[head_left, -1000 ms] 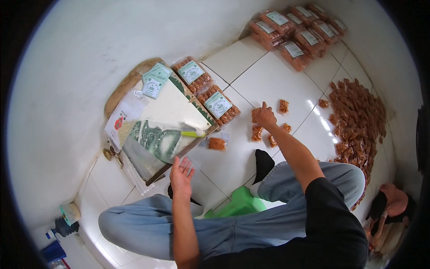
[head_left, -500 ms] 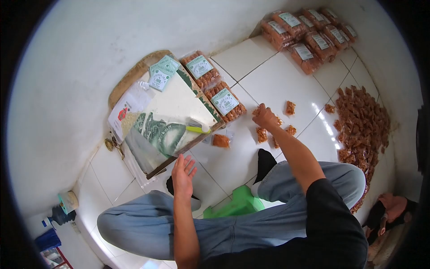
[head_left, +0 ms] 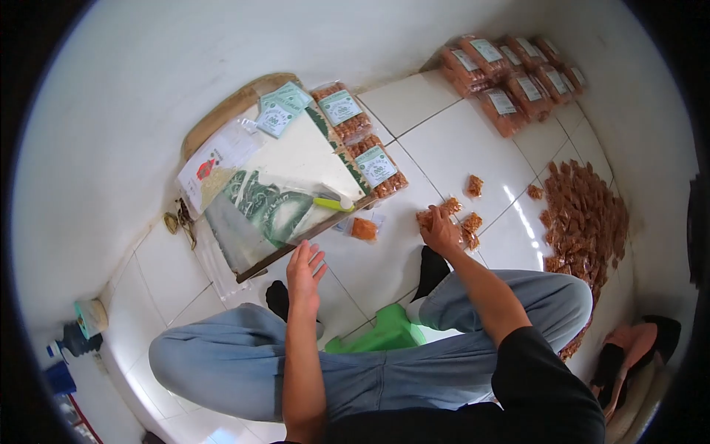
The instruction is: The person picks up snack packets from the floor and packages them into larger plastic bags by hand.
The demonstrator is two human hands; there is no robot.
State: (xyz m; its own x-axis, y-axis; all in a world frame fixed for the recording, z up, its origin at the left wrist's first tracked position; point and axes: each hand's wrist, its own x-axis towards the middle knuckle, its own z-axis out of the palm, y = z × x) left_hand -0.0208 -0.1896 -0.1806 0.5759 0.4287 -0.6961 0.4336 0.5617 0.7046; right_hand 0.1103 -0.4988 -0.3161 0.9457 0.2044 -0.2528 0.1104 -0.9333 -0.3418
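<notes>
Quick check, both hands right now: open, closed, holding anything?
Left hand: open, holding nothing.
Right hand: fingers down at a small packet; whether its grip is closed cannot be told.

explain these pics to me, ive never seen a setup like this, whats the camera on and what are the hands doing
There is no machine here: a person works with bare hands, and every picture comes from one camera on their head, looking forward and down. On the tiled floor lie small snack packets, a big heap of packets, and larger labelled bags. A board holds loose labels. The right hand reaches down among the small packets; whether it grips one is hard to tell. The left hand is open and holds nothing, near the board's edge.
</notes>
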